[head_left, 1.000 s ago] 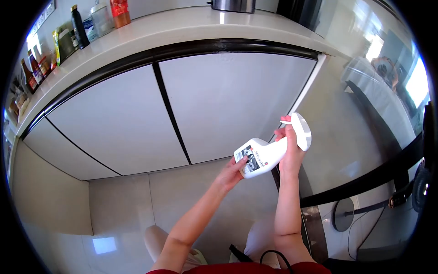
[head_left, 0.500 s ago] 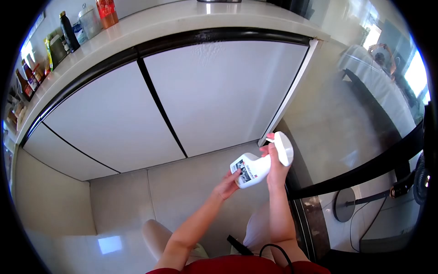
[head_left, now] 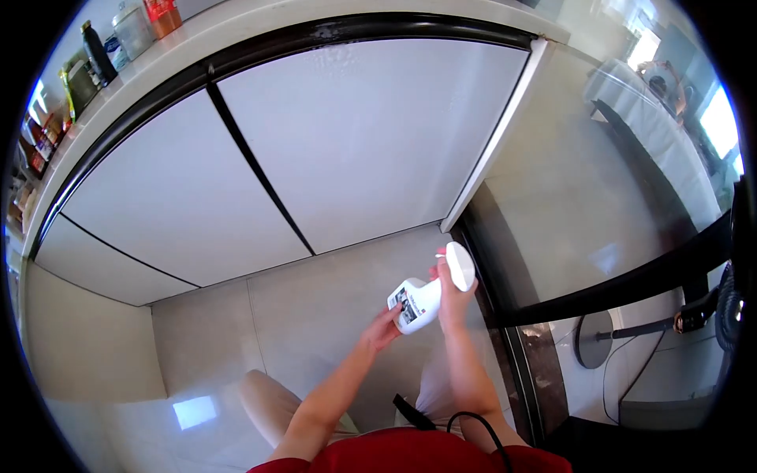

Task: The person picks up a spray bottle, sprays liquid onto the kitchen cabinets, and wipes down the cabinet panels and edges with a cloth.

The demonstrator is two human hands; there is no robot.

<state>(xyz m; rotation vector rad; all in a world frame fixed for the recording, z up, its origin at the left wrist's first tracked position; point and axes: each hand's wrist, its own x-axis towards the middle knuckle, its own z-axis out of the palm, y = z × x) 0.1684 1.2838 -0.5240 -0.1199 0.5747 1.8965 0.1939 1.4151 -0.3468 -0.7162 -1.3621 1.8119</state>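
Observation:
A white spray bottle [head_left: 419, 306] with a printed label is tilted in front of my body, its head up and to the right. My left hand [head_left: 384, 326] grips the bottle's lower end, the thumb on the label. Around its neck, just under the spray head, is my right hand [head_left: 453, 293], with fingers near the trigger. Beyond the bottle stand white cabinet doors [head_left: 371, 134] under a black rail [head_left: 394, 26]. Wet-looking droplets show on the rail and the top of the right door.
Bottles and jars, among them a dark bottle [head_left: 96, 54], line the left of the counter [head_left: 169, 59]. A glass panel [head_left: 568, 197] and a black curved bar [head_left: 599, 296] are on the right. Below the bar is a round stand base [head_left: 593, 340].
Both hands have moved down and left in view with the bottle still held. The view has tilted down, and droplets now show on the rail and upper right door.

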